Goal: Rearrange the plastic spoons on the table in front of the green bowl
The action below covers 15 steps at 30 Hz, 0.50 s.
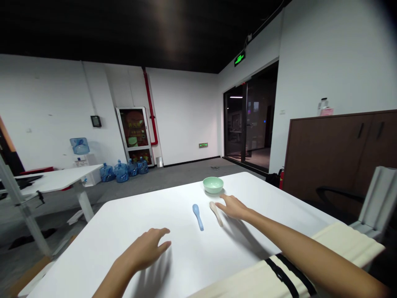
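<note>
My left hand [149, 248] hangs over the smooth white rectangular table [133, 219], thumb and fingers parted in a wide gap with nothing between them. My right hand [232, 205] reaches farther out, also holding nothing, its thumb and forefinger only narrowly apart. The forefinger points toward the round pale-green bowl [213, 185], which sits upright near the table's far edge. My right thumb is at the head of the beige plastic-looking spoon [216, 213]; whether it touches, I can't quite tell from this angle. To its left, well apart from both my hands, lies the light-blue plastic-looking spoon [197, 217]. Both spoons point their heads away from me, handles nearer.
</note>
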Tool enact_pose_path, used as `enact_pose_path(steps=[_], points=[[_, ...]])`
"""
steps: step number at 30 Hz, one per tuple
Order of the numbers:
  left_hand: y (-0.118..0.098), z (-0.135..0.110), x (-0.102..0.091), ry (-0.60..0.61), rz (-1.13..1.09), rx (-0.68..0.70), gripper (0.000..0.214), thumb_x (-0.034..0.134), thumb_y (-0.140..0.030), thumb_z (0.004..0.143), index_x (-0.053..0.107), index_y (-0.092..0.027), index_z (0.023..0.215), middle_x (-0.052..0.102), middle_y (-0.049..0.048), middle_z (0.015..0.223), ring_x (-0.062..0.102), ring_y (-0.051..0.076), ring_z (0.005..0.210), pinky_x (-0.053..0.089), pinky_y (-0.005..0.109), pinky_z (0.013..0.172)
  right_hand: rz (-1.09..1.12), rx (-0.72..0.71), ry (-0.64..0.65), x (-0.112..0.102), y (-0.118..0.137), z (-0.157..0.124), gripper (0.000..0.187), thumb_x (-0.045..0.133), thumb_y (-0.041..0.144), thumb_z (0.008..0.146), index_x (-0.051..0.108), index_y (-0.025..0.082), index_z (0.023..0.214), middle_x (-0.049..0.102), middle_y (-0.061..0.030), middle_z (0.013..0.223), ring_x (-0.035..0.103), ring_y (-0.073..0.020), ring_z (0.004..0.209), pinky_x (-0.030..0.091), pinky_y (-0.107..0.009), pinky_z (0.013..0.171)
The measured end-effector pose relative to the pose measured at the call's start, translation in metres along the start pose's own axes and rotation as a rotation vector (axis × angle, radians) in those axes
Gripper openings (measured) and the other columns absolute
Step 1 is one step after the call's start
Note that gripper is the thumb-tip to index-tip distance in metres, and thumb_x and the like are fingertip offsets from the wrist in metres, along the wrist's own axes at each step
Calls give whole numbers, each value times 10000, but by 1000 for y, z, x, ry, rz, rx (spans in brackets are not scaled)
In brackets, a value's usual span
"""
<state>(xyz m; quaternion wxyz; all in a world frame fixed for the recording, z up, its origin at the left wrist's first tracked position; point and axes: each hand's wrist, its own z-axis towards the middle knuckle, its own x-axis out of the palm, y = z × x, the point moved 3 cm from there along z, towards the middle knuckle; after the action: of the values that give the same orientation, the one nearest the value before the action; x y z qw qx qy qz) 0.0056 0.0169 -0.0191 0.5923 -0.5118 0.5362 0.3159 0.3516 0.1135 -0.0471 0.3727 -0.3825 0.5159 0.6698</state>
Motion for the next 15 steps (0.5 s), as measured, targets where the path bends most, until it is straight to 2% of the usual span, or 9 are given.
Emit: enact_pose_path(steps=[15], points=[[2, 1, 1, 0, -1, -13, 587, 401, -645, 797, 545, -300, 1250, 585, 60, 1270, 533, 277, 1151, 405, 387, 953, -7, -56, 30, 10, -9, 2, 682, 339, 646, 843, 518, 141, 1265, 576, -149, 1239, 514, -289, 1142, 383, -322, 863]])
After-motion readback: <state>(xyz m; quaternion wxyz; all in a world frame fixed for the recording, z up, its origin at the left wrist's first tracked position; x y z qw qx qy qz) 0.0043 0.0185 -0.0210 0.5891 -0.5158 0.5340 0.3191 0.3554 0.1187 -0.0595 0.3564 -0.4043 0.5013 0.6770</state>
